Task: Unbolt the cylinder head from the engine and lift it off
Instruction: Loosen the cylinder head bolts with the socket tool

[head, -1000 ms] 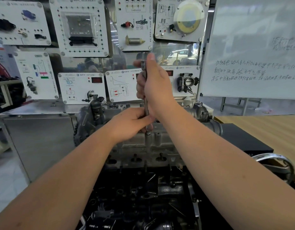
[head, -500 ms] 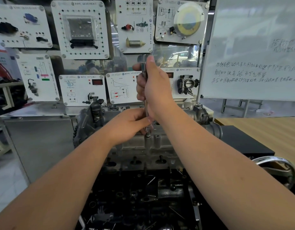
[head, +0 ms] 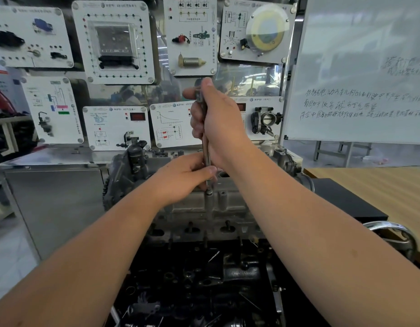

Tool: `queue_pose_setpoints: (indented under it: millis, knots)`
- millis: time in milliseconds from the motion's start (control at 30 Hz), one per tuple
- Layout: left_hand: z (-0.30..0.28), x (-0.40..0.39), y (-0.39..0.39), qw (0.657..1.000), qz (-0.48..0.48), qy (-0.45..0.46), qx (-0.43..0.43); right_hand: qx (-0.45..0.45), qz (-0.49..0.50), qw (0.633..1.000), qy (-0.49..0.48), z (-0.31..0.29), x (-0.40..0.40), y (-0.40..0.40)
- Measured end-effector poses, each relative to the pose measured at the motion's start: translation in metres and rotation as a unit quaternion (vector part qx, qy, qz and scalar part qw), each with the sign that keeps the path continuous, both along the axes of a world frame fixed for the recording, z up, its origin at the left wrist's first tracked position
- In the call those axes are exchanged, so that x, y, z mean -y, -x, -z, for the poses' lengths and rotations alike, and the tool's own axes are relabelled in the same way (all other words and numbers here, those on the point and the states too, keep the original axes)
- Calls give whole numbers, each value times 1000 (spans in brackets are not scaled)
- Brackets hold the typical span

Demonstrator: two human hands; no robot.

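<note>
A long, thin metal tool (head: 206, 152) is held upright, with the right hand (head: 217, 121) wrapped tight around its top and the left hand (head: 185, 178) pinched around its bottom. Just under the lower grip, the tip is set on a small round bolt (head: 209, 192) in the cylinder head (head: 218, 206), a gray, bumpy, dull metal block. The tool is probably best kept straight and pushed down firmly while it is turned, so the bolt is not slipped off.
</note>
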State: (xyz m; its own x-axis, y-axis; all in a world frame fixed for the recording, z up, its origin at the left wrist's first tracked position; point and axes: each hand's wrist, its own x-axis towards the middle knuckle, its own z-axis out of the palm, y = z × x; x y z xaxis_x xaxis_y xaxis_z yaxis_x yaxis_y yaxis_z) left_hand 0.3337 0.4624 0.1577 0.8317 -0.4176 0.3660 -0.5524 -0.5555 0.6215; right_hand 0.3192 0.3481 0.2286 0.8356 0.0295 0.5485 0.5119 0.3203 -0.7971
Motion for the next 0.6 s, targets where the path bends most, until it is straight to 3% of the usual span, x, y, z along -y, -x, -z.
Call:
queue_pose_setpoints:
  millis: [367, 600]
  knots:
    - [0, 2, 5, 1000, -13, 15, 5, 59, 64, 996, 16, 2, 2, 2]
    - [0, 1, 4, 1000, -12, 1, -10, 22, 70, 997, 28, 0, -2, 2]
